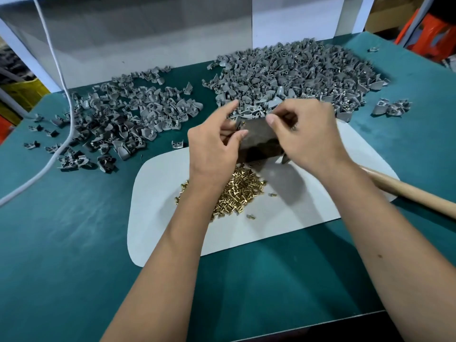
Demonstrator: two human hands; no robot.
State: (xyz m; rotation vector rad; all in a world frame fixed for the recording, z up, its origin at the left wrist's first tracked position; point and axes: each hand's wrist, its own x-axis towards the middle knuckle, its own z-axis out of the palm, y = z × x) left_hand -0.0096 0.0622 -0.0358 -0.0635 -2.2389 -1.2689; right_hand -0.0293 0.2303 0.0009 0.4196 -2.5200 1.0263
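My left hand pinches a small grey plastic part with a brass piece at its tip, forefinger stretched out above. My right hand grips another grey part, its fingers curled; the thumb points left. Both hands hover over a dark metal block standing on a white sheet. A heap of small brass inserts lies on the sheet, just below the hands and partly hidden by my left wrist.
A big pile of grey parts lies at the back right, a flatter one at the left, on the green mat. A white cable runs down the left. A wooden handle lies under my right forearm.
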